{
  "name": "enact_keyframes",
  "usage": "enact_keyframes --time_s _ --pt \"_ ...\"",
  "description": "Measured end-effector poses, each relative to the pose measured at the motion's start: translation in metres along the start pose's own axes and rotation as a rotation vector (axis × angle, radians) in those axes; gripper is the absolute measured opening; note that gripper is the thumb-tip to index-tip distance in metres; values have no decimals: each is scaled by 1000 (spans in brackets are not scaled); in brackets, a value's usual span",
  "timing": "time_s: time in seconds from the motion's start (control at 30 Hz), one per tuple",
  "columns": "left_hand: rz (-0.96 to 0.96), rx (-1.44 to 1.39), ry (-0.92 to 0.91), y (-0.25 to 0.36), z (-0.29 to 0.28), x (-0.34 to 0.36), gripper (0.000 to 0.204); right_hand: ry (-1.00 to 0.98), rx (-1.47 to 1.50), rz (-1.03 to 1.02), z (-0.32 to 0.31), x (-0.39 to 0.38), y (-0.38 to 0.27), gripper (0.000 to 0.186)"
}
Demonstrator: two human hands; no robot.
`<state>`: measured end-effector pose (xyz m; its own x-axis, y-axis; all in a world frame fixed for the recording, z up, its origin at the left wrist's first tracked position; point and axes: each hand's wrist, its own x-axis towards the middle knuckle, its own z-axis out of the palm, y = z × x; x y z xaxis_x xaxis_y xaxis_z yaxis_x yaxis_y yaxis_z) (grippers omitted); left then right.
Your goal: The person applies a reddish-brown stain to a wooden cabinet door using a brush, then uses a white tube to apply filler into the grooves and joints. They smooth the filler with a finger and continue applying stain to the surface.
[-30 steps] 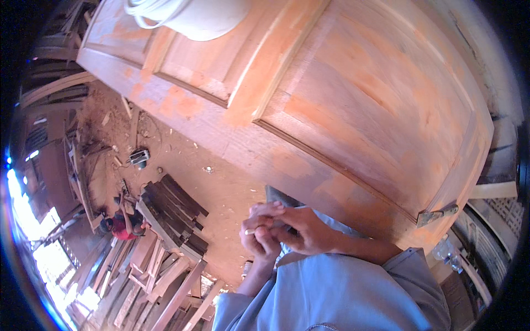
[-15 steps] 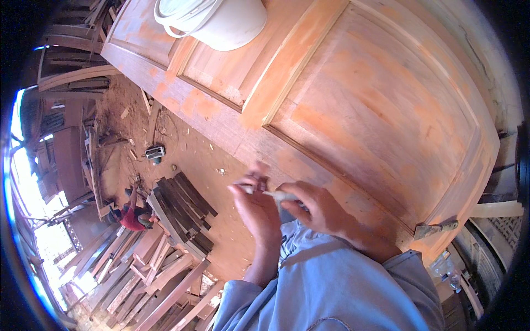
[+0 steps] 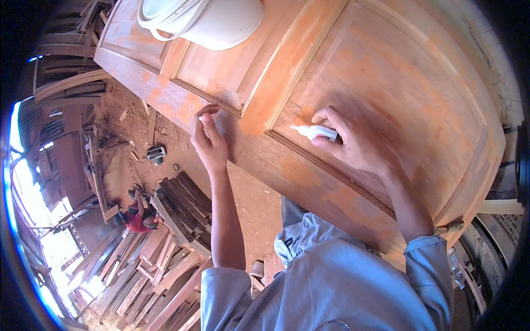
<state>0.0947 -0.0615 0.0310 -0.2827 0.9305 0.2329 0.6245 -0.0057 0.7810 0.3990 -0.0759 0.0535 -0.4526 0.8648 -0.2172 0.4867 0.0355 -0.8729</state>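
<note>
My right hand (image 3: 356, 140) grips a small white squeeze bottle (image 3: 313, 132) with a pointed nozzle, over the lower-left corner of a recessed panel on the wooden door (image 3: 386, 71), which has patches of orange filler. My left hand (image 3: 212, 135) is closed by the door's near edge, thumb against curled fingers, with something small and pale at the tips that I cannot make out. A white lidded bucket (image 3: 221, 25) stands on the door's upper part. A metal-bladed tool (image 3: 451, 226) lies at the right corner, partly hidden by my arm.
Below left, a person in red (image 3: 135, 220) crouches beside stacked dark planks (image 3: 176, 204). Loose boards (image 3: 154, 276) cover the lower-left ground. A small power tool (image 3: 156, 153) lies on the dirt floor (image 3: 254, 204). A bright opening is at far left.
My hands, earlier together near my body, have parted and risen onto the door. The right carries the white bottle forward over the panel; the left has moved up and left to the door's edge.
</note>
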Motion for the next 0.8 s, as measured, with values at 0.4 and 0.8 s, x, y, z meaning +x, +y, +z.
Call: enact_keyframes --time_s 0.4,0.8 --pt "-28 136 -48 -11 9 -2 40 -8 -92 -102 2 16 -8 26" --pt "98 188 -92 -9 11 1 44 83 526 197 20 -4 -4 22"
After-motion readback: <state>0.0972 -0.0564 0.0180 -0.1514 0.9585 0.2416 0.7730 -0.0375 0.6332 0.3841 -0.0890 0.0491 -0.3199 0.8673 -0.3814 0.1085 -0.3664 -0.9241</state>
